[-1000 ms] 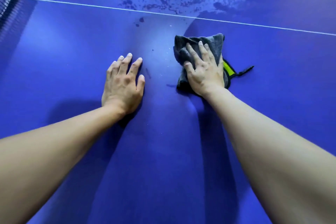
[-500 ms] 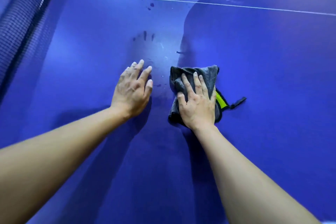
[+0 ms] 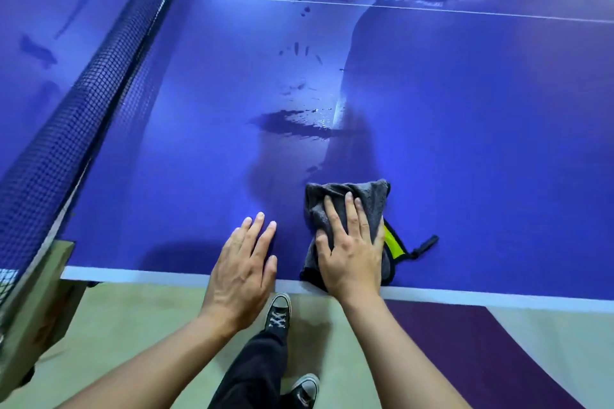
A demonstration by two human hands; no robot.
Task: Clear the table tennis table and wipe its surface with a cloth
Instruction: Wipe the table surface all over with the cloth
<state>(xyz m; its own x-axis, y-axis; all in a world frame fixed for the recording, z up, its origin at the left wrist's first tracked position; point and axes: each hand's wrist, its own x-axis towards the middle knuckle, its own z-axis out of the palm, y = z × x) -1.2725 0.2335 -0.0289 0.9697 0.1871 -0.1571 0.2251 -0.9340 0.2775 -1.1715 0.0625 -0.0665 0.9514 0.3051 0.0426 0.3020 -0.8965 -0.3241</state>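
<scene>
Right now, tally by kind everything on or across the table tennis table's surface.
2 hands: left hand, right hand
1 grey cloth
1 net
Total: 4

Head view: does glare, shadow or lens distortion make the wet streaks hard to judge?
Head view: sharp; overhead glare whitens the far table around the wet streaks; a broad shadow darkens the surface right of them; wide-angle lens bows the net slightly.
</scene>
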